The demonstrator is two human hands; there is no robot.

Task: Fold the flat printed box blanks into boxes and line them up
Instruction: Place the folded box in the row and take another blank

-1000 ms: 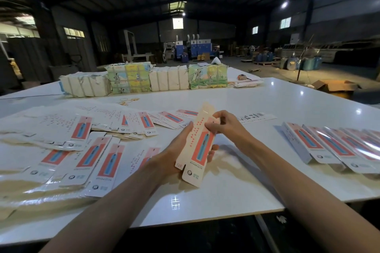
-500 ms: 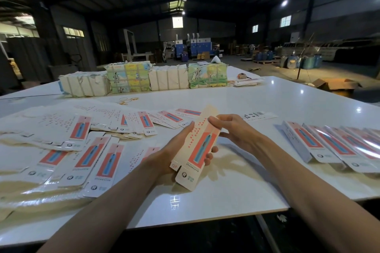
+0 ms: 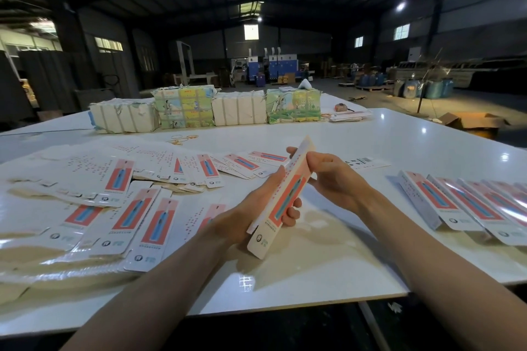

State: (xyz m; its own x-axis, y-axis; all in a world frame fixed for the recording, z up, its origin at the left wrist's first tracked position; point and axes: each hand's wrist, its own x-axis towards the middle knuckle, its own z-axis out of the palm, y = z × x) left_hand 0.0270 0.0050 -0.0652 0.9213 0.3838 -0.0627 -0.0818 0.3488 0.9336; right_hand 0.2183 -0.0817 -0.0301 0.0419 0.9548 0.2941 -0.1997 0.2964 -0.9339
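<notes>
While our left hand and right hand together grip one white-and-red printed cardboard box blank above the glossy white table, near its front edge, at least four folded boxes line the right; open tabletop lies between.

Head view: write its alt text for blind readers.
The left hand grips the lower half of a box blank above a white table; the right hand holds its upper part. Flat blanks lie spread left, folded boxes in a row right.
</notes>
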